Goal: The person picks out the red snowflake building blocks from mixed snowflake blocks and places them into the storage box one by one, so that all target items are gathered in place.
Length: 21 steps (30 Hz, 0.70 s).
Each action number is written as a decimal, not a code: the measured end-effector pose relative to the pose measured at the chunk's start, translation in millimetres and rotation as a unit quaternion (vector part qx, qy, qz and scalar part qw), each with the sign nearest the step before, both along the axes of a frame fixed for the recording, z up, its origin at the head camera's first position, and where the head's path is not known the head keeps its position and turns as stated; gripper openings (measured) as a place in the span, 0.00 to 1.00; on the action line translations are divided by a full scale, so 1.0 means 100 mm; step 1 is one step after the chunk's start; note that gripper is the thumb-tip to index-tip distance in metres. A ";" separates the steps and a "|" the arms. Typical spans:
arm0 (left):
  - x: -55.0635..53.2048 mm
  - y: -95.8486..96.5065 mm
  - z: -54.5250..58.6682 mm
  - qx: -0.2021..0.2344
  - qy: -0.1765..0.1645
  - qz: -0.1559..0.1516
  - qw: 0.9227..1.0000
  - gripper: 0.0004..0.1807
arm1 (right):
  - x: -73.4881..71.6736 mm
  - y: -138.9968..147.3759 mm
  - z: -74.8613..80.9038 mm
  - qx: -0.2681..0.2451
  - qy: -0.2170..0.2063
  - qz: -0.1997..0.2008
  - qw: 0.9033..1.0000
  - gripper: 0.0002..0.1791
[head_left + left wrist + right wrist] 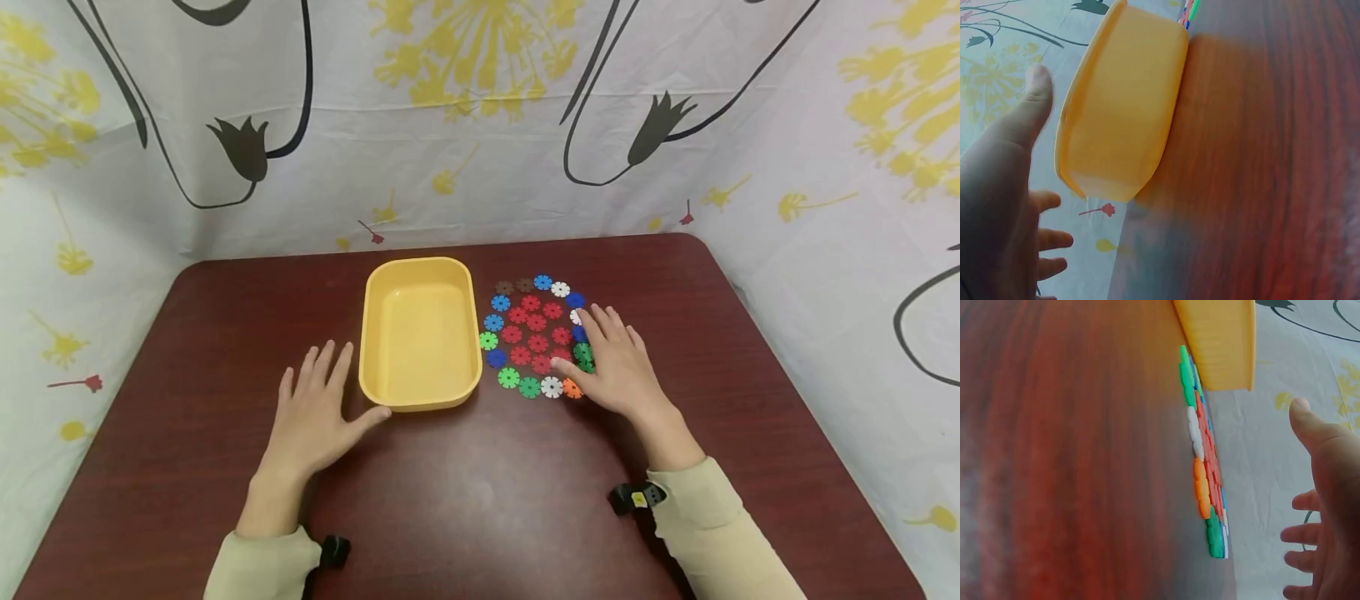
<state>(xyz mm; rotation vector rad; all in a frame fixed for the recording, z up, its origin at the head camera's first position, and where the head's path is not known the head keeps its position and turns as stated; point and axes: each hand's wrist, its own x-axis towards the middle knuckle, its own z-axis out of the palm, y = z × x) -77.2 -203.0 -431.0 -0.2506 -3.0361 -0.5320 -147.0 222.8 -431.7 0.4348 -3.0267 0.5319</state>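
Observation:
A yellow plastic tub (420, 398) stands near the middle of the table, nothing inside it. To its right, flat notched plastic discs lie in a ring of blue, white, green, brown and orange, around a cluster of red discs (537, 342). My left hand (311, 421) is spread at the tub's near left corner, thumb close to its rim. Over the right edge of the ring hovers my right hand (618, 367), fingers extended, hiding some discs. Neither hand holds anything. From the right wrist, an orange disc (1202, 487) shows edge-on.
The dark wooden table (480, 500) is bordered at the back and sides by a white cloth (510, 183) with flower prints. Each wrist wears a small black device, the right one (637, 497) below the sleeve cuff.

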 end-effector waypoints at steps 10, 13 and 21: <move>-0.08 0.04 0.02 0.094 0.065 0.019 0.993 0.43 | -0.09 -0.01 0.11 -0.069 0.047 0.031 0.996 0.35; -0.11 0.07 0.00 0.125 0.082 0.031 0.988 0.39 | -0.14 0.00 0.15 -0.092 0.049 0.034 0.994 0.32; -0.18 0.14 0.00 0.196 0.098 0.075 0.973 0.31 | -0.28 0.04 0.18 -0.105 0.030 0.038 0.993 0.29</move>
